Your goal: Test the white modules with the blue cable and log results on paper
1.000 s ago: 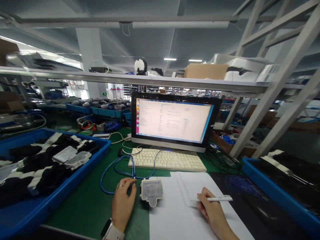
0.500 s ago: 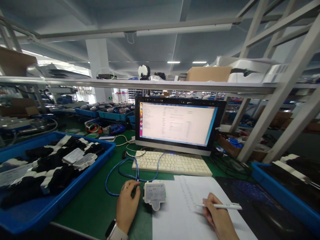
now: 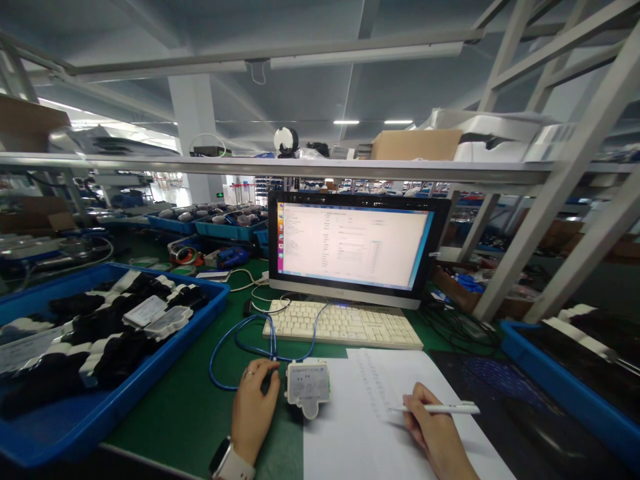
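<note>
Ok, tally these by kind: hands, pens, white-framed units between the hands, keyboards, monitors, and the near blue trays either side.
Hands: 2 (left hand, right hand)
Pens: 1 (white pen)
White-framed units between the hands: 1 (unit)
Keyboards: 1 (keyboard)
Monitors: 1 (monitor)
Near blue trays: 2 (left tray, right tray)
Total: 8
</note>
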Motion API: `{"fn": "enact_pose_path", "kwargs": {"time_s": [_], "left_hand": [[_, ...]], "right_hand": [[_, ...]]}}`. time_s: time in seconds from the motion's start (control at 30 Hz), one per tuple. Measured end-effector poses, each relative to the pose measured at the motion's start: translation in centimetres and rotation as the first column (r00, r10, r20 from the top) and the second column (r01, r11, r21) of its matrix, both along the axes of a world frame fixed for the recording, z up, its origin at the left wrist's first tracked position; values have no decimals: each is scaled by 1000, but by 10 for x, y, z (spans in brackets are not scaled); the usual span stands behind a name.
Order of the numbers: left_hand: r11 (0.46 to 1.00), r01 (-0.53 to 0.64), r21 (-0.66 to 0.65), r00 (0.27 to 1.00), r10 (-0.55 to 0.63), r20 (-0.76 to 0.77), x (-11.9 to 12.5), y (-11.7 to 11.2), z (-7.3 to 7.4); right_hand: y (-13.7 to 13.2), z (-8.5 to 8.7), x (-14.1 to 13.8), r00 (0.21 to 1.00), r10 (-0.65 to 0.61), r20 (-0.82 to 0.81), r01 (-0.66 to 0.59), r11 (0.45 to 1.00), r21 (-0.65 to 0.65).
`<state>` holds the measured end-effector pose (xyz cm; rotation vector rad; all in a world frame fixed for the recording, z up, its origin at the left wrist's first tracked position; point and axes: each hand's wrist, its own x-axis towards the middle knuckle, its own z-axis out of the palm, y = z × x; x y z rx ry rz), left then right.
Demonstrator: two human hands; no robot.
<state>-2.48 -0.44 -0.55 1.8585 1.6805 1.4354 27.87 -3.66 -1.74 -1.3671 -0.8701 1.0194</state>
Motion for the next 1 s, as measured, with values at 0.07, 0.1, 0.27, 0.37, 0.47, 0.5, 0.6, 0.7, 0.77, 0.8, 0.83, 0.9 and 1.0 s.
{"fn": "enact_pose_path", "kwargs": {"time_s": [0.07,0.1,0.27,0.37,0.47,0.5,0.6,0.7,0.77,0.8,0.83,0.9,1.0], "left_hand": [[1000,1,-1,1000,-1,-1,0,0,0],[1000,1,0,1000,-1,-2,0,0,0],[1000,-5,1,1000,5,-7,-1,-1,-2],[1000,-7,9,1000,7,-8,-1,-1,-1],[1000,-8,16,1000,8,-12,0,-1,1],[1000,-7,19,1000,7,-14,0,-1,1],[1000,-7,23,1000,7,-23,-1,-1,2],[1000,-7,6,999,7,-45,-3,1,0],[1000,-2,-6,998,2,-58,-4,2,-2],[1000,-1,-10,998,0,-63,-4,2,-2],[1000,0,-10,998,0,-68,-4,3,-3],[1000,-5,-3,998,4,-70,-4,3,-2],[1000,-1,6,998,2,-66,-3,2,-1]], "right_hand": [[0,0,0,1000,-2,1,2,1000,1],[0,0,0,1000,-4,1,4,1000,3],[-1,3,-1,1000,-2,7,2,1000,5],[0,4,-1,1000,-2,13,2,1000,13],[-1,5,-2,999,-29,32,28,999,21],[-2,7,-2,997,-53,52,51,998,30],[-8,14,-3,973,-156,169,142,986,89],[-12,21,-4,935,-211,286,179,975,134],[-14,22,-5,925,-206,320,174,977,126],[-14,22,-5,923,-197,331,166,979,121],[-13,21,-5,921,-186,342,154,981,117],[-12,18,-5,914,-165,371,130,985,116],[-12,15,-5,894,-135,426,92,988,121]]}}
